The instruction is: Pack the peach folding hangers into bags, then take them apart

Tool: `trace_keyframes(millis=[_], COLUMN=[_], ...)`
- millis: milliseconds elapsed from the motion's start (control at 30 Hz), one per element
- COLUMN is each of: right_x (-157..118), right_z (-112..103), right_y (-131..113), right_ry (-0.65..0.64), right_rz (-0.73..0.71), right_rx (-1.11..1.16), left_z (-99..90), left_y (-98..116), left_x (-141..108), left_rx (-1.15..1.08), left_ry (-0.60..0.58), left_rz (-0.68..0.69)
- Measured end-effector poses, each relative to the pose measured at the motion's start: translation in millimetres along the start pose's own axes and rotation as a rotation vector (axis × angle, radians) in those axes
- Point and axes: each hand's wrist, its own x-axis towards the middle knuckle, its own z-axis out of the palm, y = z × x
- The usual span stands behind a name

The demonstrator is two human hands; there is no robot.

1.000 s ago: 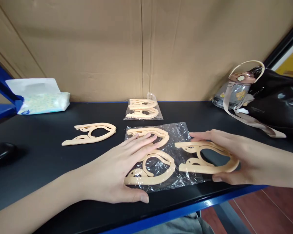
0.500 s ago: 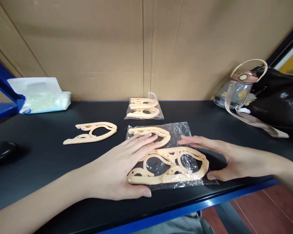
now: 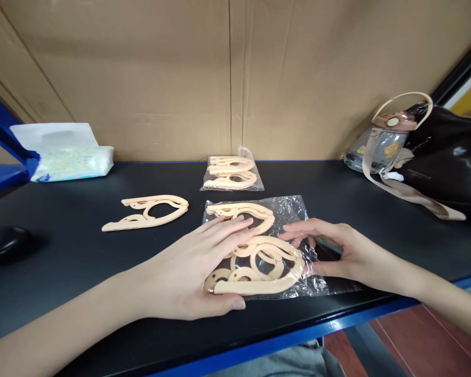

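Note:
Several cream folding hangers lie in a clear plastic bag [image 3: 288, 208] near the desk's front edge. My left hand [image 3: 198, 269] rests flat on the bag's left part, its fingers stretched over the hangers. Against the right end of the front hanger [image 3: 259, 287] is my right hand [image 3: 333, 248], its thumb and fingers apart around the crinkled plastic. The upper hanger [image 3: 265, 212] shows beyond my left fingertips. A loose folded hanger [image 3: 165, 222] lies on the desk to the left. Farther back sits another clear bag with cream hangers [image 3: 235, 180].
A pack of tissues [image 3: 74, 162] stands at the back left, and a black mouse [image 3: 3, 245] lies at the left edge. At the back right are a clear bottle with a strap [image 3: 390, 144] and a black bag [image 3: 451, 162]. Cardboard [image 3: 160, 78] lines the back.
My right hand has moved left against the bagged hangers. The front hanger's right end has shifted left, and its parts overlap more. My left hand has stayed in place.

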Motion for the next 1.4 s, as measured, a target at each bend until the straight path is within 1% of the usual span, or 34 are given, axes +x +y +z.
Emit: trace_keyframes(millis=[100, 267, 400, 467, 567, 733, 833, 933, 967, 1033, 1100, 1133, 1167, 1200, 1233, 1300, 1400], right_x=[3, 11, 18, 21, 23, 27, 25, 22, 23, 27, 39, 48, 59, 71, 86, 117, 161], right_z=[7, 9, 10, 10, 11, 16, 12, -7, -17, -36, -50, -53, -53, -50, -43, -22, 18], right_y=[0, 0, 1, 1, 0, 0, -1, -3, -4, -10, -18, -23, -28, -33, -37, -44, -51], right_ry=[0.009, -0.013, -0.038, -0.046, -0.055, -0.057, -0.053, -0.068, -0.045, 0.076, 0.208, 0.234, 0.235, 0.204, 0.165, 0.097, 0.008], right_rz=[-0.016, -0.009, -0.035, -0.051, -0.067, -0.086, -0.101, -0.076, -0.059, -0.030, -0.040, -0.065, -0.106, -0.150, -0.203, -0.317, -0.391], right_rx=[0.096, 0.154, 0.245, 0.268, 0.283, 0.259, 0.145, -0.113, -0.203, -0.353, -0.440, -0.453, -0.446, -0.429, -0.419, -0.422, -0.420], left_z=[0.0, -0.5, -1.2, -1.9, -3.9, -6.1, -5.3, -4.7, -4.6, -4.8, -5.1, -5.4, -5.7, -6.2, -6.8, -8.3, -9.8], left_y=[-1, -2, 1, 2, 2, -2, -3, -1, -1, 0, 0, 0, 0, 1, 1, 2, 4], left_x=[0, 1, 2, 2, 4, 5, 6, 6, 6, 6, 6, 6, 6, 6, 6, 5, 3], left_rx=[0.002, -0.008, -0.034, -0.042, -0.032, -0.022, -0.034, -0.055, -0.059, -0.060, -0.053, -0.051, -0.053, -0.059, -0.066, -0.078, -0.085], left_ry=[0.001, -0.012, 0.032, 0.032, 0.006, -0.038, -0.024, -0.025, -0.026, -0.024, -0.020, -0.020, -0.025, -0.031, -0.034, -0.041, -0.056], left_rz=[-0.004, 0.017, 0.004, 0.008, 0.011, 0.062, 0.057, 0.046, 0.038, 0.022, 0.016, 0.019, 0.023, 0.027, 0.029, 0.019, -0.013])
